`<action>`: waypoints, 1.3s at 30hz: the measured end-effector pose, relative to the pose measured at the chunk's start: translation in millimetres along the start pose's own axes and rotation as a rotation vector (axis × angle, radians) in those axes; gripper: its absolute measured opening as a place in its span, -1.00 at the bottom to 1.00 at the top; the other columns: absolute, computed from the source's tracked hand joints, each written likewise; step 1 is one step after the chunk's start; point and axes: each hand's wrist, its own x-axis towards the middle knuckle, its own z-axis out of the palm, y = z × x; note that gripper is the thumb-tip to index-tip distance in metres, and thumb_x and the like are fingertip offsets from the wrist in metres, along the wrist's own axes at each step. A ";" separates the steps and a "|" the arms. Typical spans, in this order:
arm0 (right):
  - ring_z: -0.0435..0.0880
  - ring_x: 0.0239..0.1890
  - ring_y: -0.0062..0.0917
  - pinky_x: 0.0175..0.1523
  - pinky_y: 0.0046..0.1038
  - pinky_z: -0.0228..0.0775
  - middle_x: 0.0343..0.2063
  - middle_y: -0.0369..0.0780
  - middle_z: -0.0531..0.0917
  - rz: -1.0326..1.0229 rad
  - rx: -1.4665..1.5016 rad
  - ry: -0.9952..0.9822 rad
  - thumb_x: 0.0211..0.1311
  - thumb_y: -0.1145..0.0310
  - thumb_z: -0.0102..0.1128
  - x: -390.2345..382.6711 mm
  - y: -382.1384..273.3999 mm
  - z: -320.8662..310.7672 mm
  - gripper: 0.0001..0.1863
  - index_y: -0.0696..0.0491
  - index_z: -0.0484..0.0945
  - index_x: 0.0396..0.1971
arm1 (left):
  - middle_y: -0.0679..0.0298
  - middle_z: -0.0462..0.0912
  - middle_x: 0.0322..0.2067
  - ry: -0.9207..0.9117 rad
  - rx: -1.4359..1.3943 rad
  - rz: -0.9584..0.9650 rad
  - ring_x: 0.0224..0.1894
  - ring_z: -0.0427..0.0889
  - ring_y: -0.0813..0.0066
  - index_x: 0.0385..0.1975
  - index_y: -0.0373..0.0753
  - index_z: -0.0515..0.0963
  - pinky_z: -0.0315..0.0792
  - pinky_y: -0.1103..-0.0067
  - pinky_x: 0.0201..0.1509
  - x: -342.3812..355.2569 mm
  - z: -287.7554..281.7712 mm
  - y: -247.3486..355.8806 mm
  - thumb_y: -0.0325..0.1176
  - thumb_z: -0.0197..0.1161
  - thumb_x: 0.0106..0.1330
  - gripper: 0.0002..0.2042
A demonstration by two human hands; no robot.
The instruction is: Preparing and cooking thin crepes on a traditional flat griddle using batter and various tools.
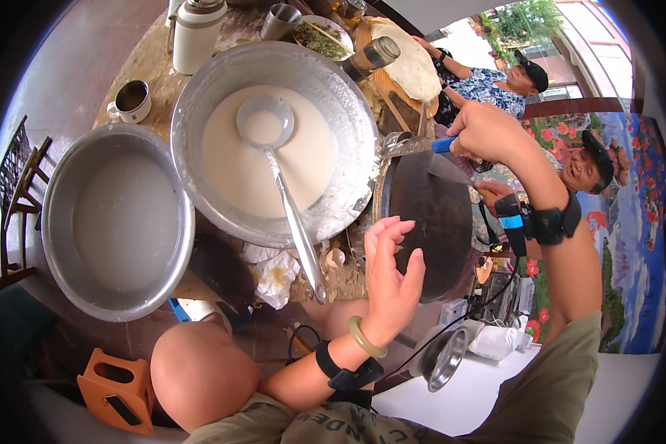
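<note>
We've got the right hand [487, 135] gripping a blue-handled scraper [413, 147] by the edge of the dark griddle [433, 222] (handle end hidden in fist), left hand [394, 285] empty, thumb apart, and shirt lettering [351, 426] partly cut off.

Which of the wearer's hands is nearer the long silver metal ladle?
Left. The left hand, open, is right of the ladle, near its handle end but not touching; the right hand is farther right and higher in view, holding a blue-handled metal scraper.

Bright daylight, curved edges — dark corners
</note>
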 end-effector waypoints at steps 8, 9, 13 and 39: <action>0.66 -0.33 -0.30 -0.17 -0.40 0.45 -0.40 -0.09 0.67 0.033 0.106 0.128 -0.20 0.35 0.31 27.7 47.1 19.1 -0.66 0.09 0.67 -0.30 | 0.08 0.30 0.01 0.004 -0.014 0.029 -0.05 0.36 0.30 -0.04 -0.25 0.38 0.30 0.51 -0.01 1.7 -3.4 5.6 -0.55 0.14 0.13 -0.65; 0.66 -0.33 -0.30 -0.17 -0.40 0.45 -0.40 -0.09 0.67 0.035 0.105 0.126 -0.20 0.35 0.31 27.7 53.4 19.9 -0.66 0.09 0.67 -0.30 | 0.14 0.32 0.01 0.019 -0.019 0.030 -0.08 0.36 0.38 -0.04 -0.24 0.40 0.30 0.54 -0.02 3.0 -3.3 5.7 -0.55 0.15 0.12 -0.65; 0.68 -0.39 -0.35 -0.25 -0.39 0.48 -0.48 -0.15 0.68 0.047 0.029 0.174 -0.11 0.32 0.27 18.2 62.0 23.5 -0.69 -0.06 0.67 -0.25 | 0.19 0.33 0.04 0.034 0.034 0.031 -0.10 0.35 0.48 -0.03 -0.21 0.41 0.29 0.57 -0.04 -0.4 -3.3 2.9 -0.54 0.16 0.11 -0.63; 0.60 -0.44 -0.57 -0.27 -0.54 0.40 -0.48 -0.16 0.64 -0.062 1.522 0.436 -0.08 0.37 0.33 -280.3 -64.8 346.6 -0.70 0.16 0.60 -0.29 | -0.06 0.29 0.15 0.218 0.334 0.856 0.01 0.46 0.20 0.24 -0.44 0.11 0.26 0.31 0.17 -125.9 -93.4 268.0 -0.50 -0.05 0.27 -0.50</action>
